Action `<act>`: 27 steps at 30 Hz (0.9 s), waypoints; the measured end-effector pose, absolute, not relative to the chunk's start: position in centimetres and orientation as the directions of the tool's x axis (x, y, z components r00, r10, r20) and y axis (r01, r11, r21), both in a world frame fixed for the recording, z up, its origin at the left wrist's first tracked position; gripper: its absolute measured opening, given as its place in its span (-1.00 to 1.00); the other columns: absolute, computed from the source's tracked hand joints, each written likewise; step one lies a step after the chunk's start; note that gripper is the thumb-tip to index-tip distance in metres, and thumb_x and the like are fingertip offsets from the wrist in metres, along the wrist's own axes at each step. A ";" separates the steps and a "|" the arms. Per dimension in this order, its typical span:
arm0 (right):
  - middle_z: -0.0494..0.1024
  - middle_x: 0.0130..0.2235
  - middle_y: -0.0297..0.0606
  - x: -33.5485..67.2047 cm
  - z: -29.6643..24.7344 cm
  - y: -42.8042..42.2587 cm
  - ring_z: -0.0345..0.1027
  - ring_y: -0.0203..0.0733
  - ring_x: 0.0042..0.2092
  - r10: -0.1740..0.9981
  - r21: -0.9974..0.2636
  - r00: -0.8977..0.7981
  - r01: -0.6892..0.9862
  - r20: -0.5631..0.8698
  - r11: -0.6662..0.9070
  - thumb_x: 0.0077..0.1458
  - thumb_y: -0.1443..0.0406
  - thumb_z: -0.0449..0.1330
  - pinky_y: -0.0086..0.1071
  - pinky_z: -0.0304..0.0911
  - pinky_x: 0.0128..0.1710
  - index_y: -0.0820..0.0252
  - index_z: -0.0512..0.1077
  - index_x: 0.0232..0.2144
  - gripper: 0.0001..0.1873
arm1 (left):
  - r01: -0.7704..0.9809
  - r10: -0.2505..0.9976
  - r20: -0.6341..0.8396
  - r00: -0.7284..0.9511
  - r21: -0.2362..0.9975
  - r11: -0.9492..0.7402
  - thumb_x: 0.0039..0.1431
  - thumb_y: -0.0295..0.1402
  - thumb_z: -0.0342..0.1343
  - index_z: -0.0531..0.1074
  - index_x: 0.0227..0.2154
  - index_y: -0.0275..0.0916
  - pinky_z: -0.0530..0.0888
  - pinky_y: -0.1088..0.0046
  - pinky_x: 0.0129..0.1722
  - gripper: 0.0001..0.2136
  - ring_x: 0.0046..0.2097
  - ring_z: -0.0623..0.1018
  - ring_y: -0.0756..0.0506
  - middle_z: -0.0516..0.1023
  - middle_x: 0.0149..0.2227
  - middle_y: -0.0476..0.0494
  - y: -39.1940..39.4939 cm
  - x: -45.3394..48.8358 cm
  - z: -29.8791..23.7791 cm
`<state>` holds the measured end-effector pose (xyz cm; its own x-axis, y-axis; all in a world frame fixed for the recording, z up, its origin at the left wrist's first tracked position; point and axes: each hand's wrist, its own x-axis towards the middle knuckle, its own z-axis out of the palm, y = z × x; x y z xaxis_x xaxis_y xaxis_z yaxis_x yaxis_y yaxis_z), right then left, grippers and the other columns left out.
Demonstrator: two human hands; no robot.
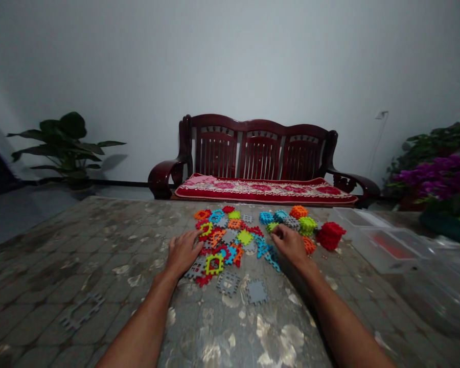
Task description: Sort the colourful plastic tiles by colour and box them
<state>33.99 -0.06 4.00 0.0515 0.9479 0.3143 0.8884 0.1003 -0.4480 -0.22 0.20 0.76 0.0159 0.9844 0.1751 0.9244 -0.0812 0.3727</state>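
"Notched tiles (245,236) in red, orange, blue, lime green and gray spread in a loose heap at the center of the frame, on a patterned tabletop (34,281). Where are the hands?"

"On either side, well apart from each other. The left hand (184,251) is at the heap's left edge, fingers loosely bent and thumb parted from the index finger. The right hand (290,243), right of center, has its fingertips drawn together at a small lime-green piece (271,226)."

"Does it grip that piece?"

"Cannot tell; the fingers hide the contact, and the piece is small from this angle."

"What stands around the right hand?"

"Tight stacks sorted by color: a blue stack (266,217) and an orange stack (299,211) above it in the frame, a gray stack (291,223) just beyond the knuckles, a lime stack (307,225) just beside that, and a red stack (330,236) farther right."

"And nearer the camera?"

"A solid gray tile (256,291) lies flat below the heap, beside a gray window tile (228,282). A gray frame piece (68,322) lies well apart at lower left."

"The setting?"

"A dark wooden bench (249,124) with a red patterned cover (268,190) at center, a leafy plant (72,133) at upper left, clear containers (398,245) and purple flowers (440,176) at right."
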 end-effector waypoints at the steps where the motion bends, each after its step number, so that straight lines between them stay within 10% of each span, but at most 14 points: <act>1: 0.62 -0.30 -0.31 32.9 4.1 -0.3 0.46 -0.20 -0.25 0.960 -0.489 -0.039 0.854 0.277 0.176 0.13 0.30 0.14 -0.42 0.17 -0.27 0.14 0.53 -0.32 -0.85 | 0.924 0.984 0.175 0.016 0.373 -0.081 0.32 -0.30 -0.06 0.40 0.15 -0.08 0.07 -0.11 0.33 -0.62 0.29 0.37 -0.23 0.44 0.25 -0.18 0.2 -0.2 0.7; 6: 0.62 -0.34 -0.39 27.8 5.5 -2.9 0.44 -0.24 -0.30 0.932 -0.525 -0.360 0.789 0.027 0.320 0.02 0.20 0.29 -0.44 0.12 -0.35 0.08 0.57 -0.37 -0.88 | 0.922 0.979 0.204 0.013 0.375 -0.091 0.31 -0.30 -0.05 0.41 0.14 -0.05 0.06 -0.08 0.34 -0.63 0.28 0.38 -0.22 0.46 0.24 -0.17 0.2 -0.3 0.4; 14: 0.59 -0.13 -0.17 23.9 5.9 -6.9 0.41 -0.07 -0.16 0.905 -0.265 -0.423 0.879 -0.048 0.397 -0.11 -0.06 0.39 -0.36 0.08 -0.29 0.12 0.53 -0.19 -0.48 | 0.916 0.978 0.206 0.012 0.389 -0.093 0.31 -0.31 -0.05 0.41 0.15 -0.05 0.06 -0.10 0.34 -0.62 0.28 0.38 -0.22 0.46 0.24 -0.17 0.3 -0.3 0.3; 27: 0.49 -0.40 -0.38 27.2 4.9 -2.5 0.33 -0.25 -0.34 0.934 -0.645 -0.195 0.680 0.299 0.348 -0.02 0.40 0.19 -0.43 0.10 -0.33 0.14 0.40 -0.41 -0.92 | 0.912 0.980 0.199 0.013 0.399 -0.094 0.30 -0.29 -0.04 0.42 0.13 -0.07 0.07 -0.11 0.33 -0.62 0.27 0.39 -0.24 0.47 0.23 -0.19 0.4 -0.3 0.3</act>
<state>27.21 -2.50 4.85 -0.1951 0.9342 0.2988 0.6799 0.3484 -0.6453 -0.32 0.35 0.25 0.0134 0.9799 0.1993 0.9123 -0.0936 0.3988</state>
